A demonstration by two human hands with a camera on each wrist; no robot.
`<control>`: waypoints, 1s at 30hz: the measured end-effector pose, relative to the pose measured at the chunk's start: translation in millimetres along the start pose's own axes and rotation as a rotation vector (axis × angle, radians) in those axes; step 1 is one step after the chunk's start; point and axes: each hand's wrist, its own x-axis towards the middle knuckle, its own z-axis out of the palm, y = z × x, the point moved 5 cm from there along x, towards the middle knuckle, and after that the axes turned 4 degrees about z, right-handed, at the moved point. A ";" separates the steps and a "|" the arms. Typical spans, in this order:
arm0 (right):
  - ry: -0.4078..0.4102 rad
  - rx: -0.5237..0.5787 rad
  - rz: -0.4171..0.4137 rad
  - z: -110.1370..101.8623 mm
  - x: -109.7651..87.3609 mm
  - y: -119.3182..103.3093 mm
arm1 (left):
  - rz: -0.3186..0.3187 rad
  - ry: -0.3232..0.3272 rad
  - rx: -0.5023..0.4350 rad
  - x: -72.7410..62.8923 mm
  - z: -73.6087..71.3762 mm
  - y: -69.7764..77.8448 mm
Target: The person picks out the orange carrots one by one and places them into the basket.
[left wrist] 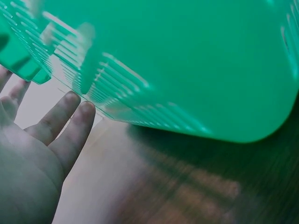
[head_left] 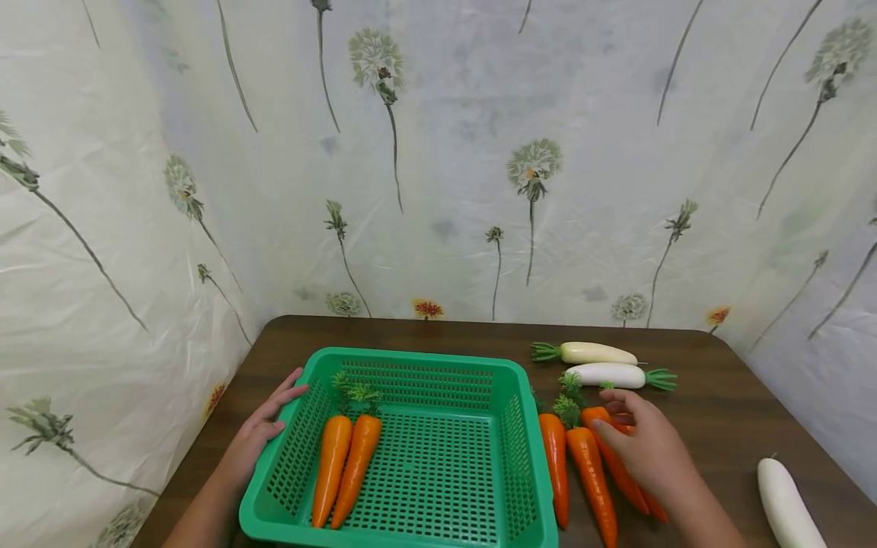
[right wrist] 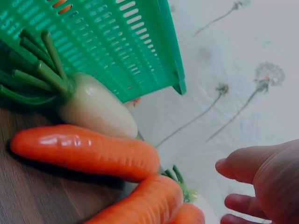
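A green plastic slotted basket (head_left: 411, 356) between the left hand (head_left: 255, 435) and right hand (head_left: 651, 445), which are apart.
The left rests straight fingers on its rim, perhaps for steadying; the right, loosely bent, holding nothing, is above glossy orange tapered carrots (head_left: 592, 473), maybe grouped for easy reach; contact is unclear. Two such carrots (head_left: 358, 466) lie inside, nearer the left; white elongated radishes (head_left: 606, 374) lie beyond and beside the right.

The right grip (head_left: 651, 445) partly hides the carrots (head_left: 622, 473) beneath it; right of it, the head view's lower edge cuts off a white radish (head_left: 788, 502). Beyond the left grip (left wrist: 35, 156), the worktop (left wrist: 261, 182) blurs.
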 end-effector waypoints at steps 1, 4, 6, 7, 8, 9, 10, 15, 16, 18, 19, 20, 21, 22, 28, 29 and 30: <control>0.006 -0.007 -0.001 -0.8 0.0 1.8 | 0.006 -0.002 -0.002 0.1 0.0 -0.3; 0.032 -0.029 -0.006 -3.6 -0.1 7.0 | 0.024 -0.009 -0.006 0.4 0.2 -0.6; 0.051 -0.045 -0.005 -4.8 -0.8 10.4 | 0.031 -0.011 -0.006 0.8 0.1 -0.7; 0.059 -0.057 -0.004 -5.3 -1.0 12.3 | 0.028 -0.008 -0.008 1.0 0.1 -0.7; 0.064 -0.064 -0.003 -6.0 -1.0 14.1 | 0.026 -0.006 -0.009 1.2 0.2 -0.4; 0.069 -0.077 0.002 -6.4 -1.5 15.9 | 0.027 -0.006 -0.009 1.4 0.4 0.0; 0.071 -0.090 0.009 -6.7 -1.7 17.9 | 0.026 -0.006 -0.012 1.7 0.6 0.4; 0.067 -0.137 0.048 -7.3 -1.0 29.2 | 0.038 -0.010 -0.015 1.7 1.6 2.5; 0.060 -0.139 0.057 -6.9 -0.7 31.4 | 0.038 -0.009 -0.016 1.4 1.6 2.8; 0.048 -0.141 0.069 -5.9 0.0 35.2 | 0.045 -0.008 -0.013 0.9 1.5 3.6; 0.042 -0.141 0.072 -5.3 0.2 36.7 | 0.047 -0.008 -0.011 0.7 1.4 4.0; 0.037 -0.140 0.075 -4.8 0.1 38.1 | 0.048 -0.009 -0.010 0.5 1.5 4.4; 0.034 -0.137 0.076 -4.3 -0.2 39.4 | 0.046 -0.011 -0.010 0.5 1.6 4.6; 0.034 -0.135 0.076 -4.0 -0.3 40.6 | 0.046 -0.014 -0.010 0.6 1.6 4.8; 0.051 -0.121 0.066 -4.2 0.0 47.3 | 0.033 -0.013 -0.002 1.1 1.1 4.5; 0.050 -0.115 0.066 -4.2 0.2 48.7 | 0.032 -0.010 -0.002 1.1 1.0 4.2; 0.049 -0.110 0.066 -4.4 0.4 50.1 | 0.033 -0.009 -0.002 1.0 0.8 4.2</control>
